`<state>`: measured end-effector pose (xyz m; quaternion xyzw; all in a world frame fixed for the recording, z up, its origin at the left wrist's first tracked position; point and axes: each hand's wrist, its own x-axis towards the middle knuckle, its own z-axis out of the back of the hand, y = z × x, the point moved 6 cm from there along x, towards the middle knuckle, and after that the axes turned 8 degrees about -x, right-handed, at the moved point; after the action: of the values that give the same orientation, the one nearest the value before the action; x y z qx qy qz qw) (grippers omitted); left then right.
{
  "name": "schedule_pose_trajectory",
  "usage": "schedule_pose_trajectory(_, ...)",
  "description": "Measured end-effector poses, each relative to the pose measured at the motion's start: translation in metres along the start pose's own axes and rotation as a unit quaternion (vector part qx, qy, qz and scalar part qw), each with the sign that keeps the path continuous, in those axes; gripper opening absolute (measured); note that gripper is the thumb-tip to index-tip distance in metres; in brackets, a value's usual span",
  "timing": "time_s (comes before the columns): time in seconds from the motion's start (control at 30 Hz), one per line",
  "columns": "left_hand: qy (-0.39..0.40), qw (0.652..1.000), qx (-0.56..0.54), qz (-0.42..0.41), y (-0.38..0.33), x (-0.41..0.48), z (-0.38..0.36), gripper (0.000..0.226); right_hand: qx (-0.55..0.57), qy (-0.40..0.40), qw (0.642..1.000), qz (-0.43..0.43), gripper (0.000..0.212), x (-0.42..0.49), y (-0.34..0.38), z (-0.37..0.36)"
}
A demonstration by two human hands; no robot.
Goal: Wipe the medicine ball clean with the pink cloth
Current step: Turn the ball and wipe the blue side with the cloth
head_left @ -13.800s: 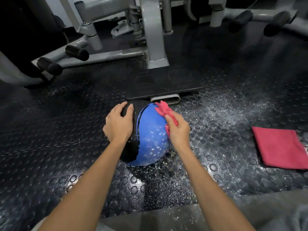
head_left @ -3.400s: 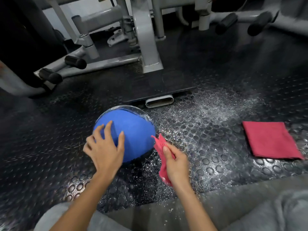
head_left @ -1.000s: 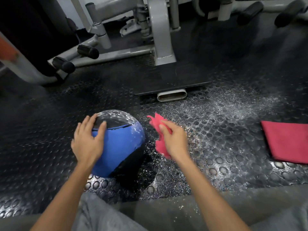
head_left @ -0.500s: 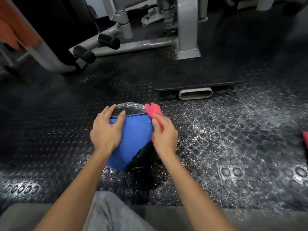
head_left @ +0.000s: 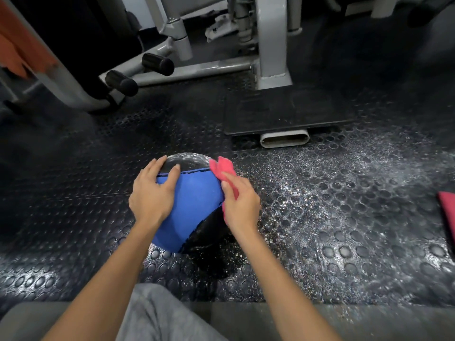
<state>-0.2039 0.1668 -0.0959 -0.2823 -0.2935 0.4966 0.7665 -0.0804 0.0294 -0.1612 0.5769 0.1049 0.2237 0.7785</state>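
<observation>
Pressing the pink cloth (head_left: pixel 222 168) onto the upper right flank of the medicine ball (head_left: pixel 197 207), the right hand (head_left: pixel 242 205) is coming back into contact. A second ago it was hanging clear, off to the ball's right. Its fingers are lying over the bunched cloth and holding it against the curve, with one corner sticking out beyond the fingertips.

The left hand (head_left: pixel 152 195) is bracing the opposite side, fingers spread and flat across the seam where the blue panel meets the far one. The hands are apart, with the ball between them.

The ball is sitting on the studded rubber floor (head_left: pixel 344 217), close in front of the person's knees. It is now showing a different face than a few seconds ago, when blue filled the top. Blue is facing the camera, a black panel is lying low on the right, and a speckled, shiny panel is turning up on the far side.

By my reading, a fresh stroke is starting, and that speckled panel is still awaiting the cloth. A second red cloth (head_left: pixel 447 217) is lying well apart at the right edge.
</observation>
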Motion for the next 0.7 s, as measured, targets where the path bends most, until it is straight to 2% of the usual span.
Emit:
schedule_pose_trajectory(0.03, 0.001, 1.000, -0.001, 0.000, 0.001, 0.000, 0.000, 0.043, -0.003, -0.018, 0.998, 0.052, 0.026, -0.010, 0.007, 0.000)
schedule_pose_trajectory(0.1, 0.002, 1.000, -0.004, -0.001, 0.002, -0.001, 0.000, 0.043, 0.006, -0.012, 0.998, 0.068, 0.027, -0.007, 0.001, -0.001)
schedule_pose_trajectory(0.13, 0.000, 1.000, -0.005, -0.002, 0.003, -0.001, 0.001, 0.043, 0.034, 0.015, 0.999, 0.024, 0.027, 0.004, -0.012, -0.003)
schedule_pose_trajectory(0.17, -0.001, 1.000, -0.005, -0.002, 0.002, -0.002, 0.001, 0.044, 0.086, 0.052, 0.993, -0.062, 0.028, 0.016, -0.027, -0.006)
schedule_pose_trajectory(0.23, -0.002, 1.000, -0.002, -0.004, 0.001, -0.003, 0.000, 0.044, 0.126, 0.122, 0.960, -0.219, 0.027, 0.031, -0.052, -0.013)
schedule_pose_trajectory(0.27, -0.002, 1.000, 0.004, -0.010, -0.001, -0.004, -0.001, 0.044, 0.111, 0.138, 0.954, -0.242, 0.027, 0.033, -0.056, -0.014)
schedule_pose_trajectory(0.33, -0.002, 1.000, 0.011, -0.017, -0.003, -0.003, -0.002, 0.044, 0.049, 0.099, 0.977, -0.183, 0.027, 0.032, -0.046, -0.009)
schedule_pose_trajectory(0.4, -0.007, 1.000, 0.008, -0.017, -0.003, -0.002, -0.002, 0.043, -0.013, 0.025, 0.999, -0.047, 0.025, 0.016, -0.017, 0.000)
schedule_pose_trajectory(0.47, -0.011, 1.000, 0.009, -0.016, 0.001, -0.002, -0.001, 0.042, -0.038, -0.023, 0.996, 0.079, 0.024, -0.003, 0.006, 0.002)
schedule_pose_trajectory(0.5, -0.014, 1.000, 0.008, -0.016, 0.002, -0.002, 0.000, 0.042, -0.049, -0.032, 0.992, 0.110, 0.025, -0.005, 0.010, 0.001)
schedule_pose_trajectory(0.53, -0.017, 1.000, 0.006, -0.016, 0.004, -0.003, 0.001, 0.043, -0.051, -0.023, 0.993, 0.106, 0.025, 0.002, 0.004, -0.003)
schedule_pose_trajectory(0.57, -0.018, 1.000, 0.005, -0.016, 0.005, -0.004, 0.001, 0.044, -0.034, 0.004, 0.998, 0.059, 0.025, 0.014, -0.004, -0.005)
schedule_pose_trajectory(0.63, -0.016, 1.000, 0.010, -0.021, 0.004, -0.007, -0.001, 0.050, 0.021, 0.081, 0.992, -0.097, 0.026, 0.037, -0.027, -0.007)
schedule_pose_trajectory(0.67, -0.015, 0.999, 0.015, -0.028, 0.002, -0.009, -0.002, 0.053, 0.023, 0.099, 0.985, -0.141, 0.027, 0.041, -0.031, -0.003)
schedule_pose_trajectory(0.7, -0.013, 0.999, 0.021, -0.035, -0.001, -0.010, -0.004, 0.054, 0.002, 0.100, 0.985, -0.144, 0.027, 0.042, -0.029, 0.001)
